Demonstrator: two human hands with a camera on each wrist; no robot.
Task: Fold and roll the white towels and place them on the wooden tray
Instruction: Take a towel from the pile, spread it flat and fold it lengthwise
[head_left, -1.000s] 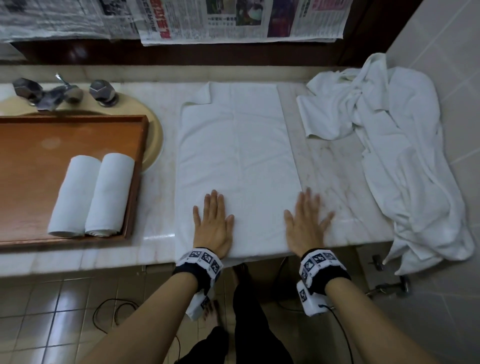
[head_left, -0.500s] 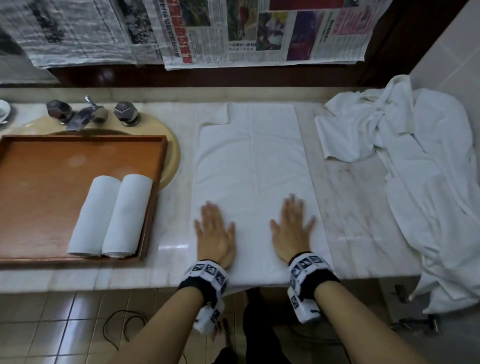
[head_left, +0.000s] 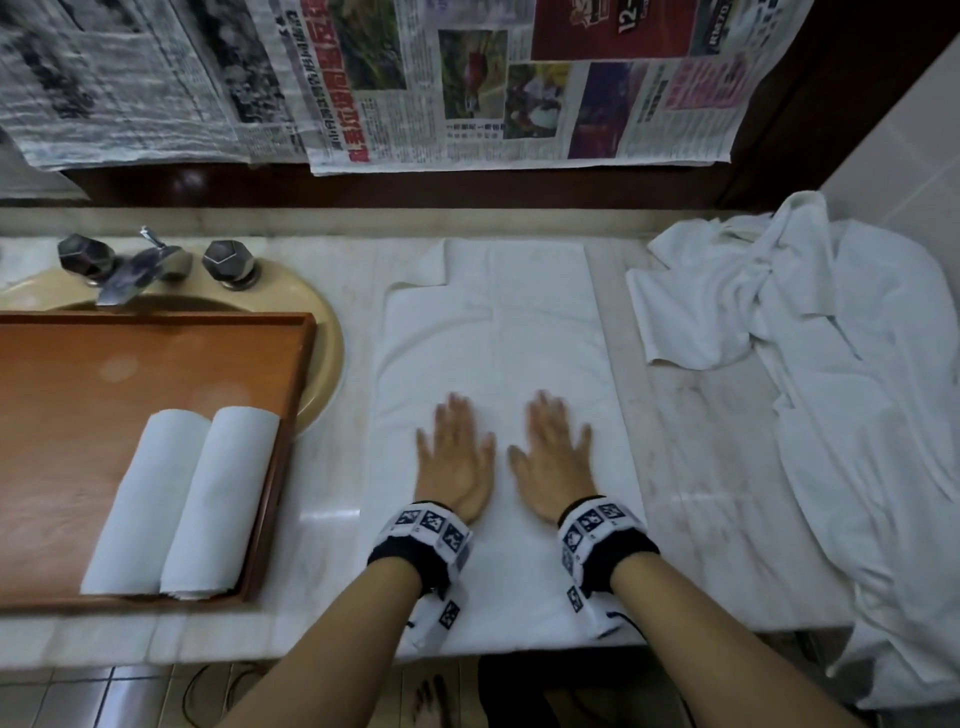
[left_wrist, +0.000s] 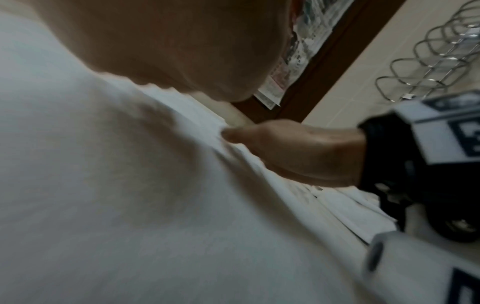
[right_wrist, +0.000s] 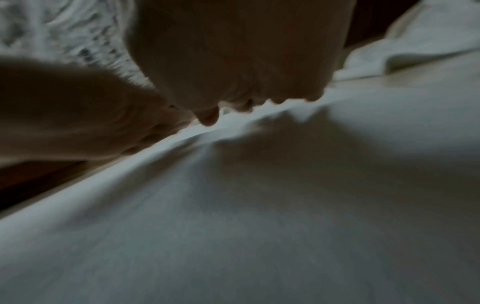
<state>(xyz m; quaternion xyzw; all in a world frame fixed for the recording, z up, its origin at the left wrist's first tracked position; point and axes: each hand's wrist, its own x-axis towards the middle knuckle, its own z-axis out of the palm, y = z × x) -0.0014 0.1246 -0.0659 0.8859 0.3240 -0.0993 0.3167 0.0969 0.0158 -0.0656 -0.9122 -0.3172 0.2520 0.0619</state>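
A folded white towel (head_left: 493, 338) lies flat on the marble counter, long side running away from me. Both hands press flat on its near half, side by side: my left hand (head_left: 454, 457) and my right hand (head_left: 553, 457), fingers straight and spread. The left wrist view shows the towel (left_wrist: 130, 205) under my palm, with my right hand (left_wrist: 298, 152) beside it. In the right wrist view the towel (right_wrist: 285, 205) fills the frame. At the left, a wooden tray (head_left: 78, 374) holds two rolled white towels (head_left: 187, 504) at its near right corner.
A heap of loose white towels (head_left: 841, 389) covers the counter's right end and hangs over its edge. A sink (head_left: 327, 343) with a tap (head_left: 140, 265) sits under and behind the tray. Newspaper sheets (head_left: 467, 83) hang on the wall behind. A metal rack (left_wrist: 441, 51) is on the tiled wall.
Both hands have slid away from me along the towel and closer together. The right hand came in from the towel's right edge towards its middle.
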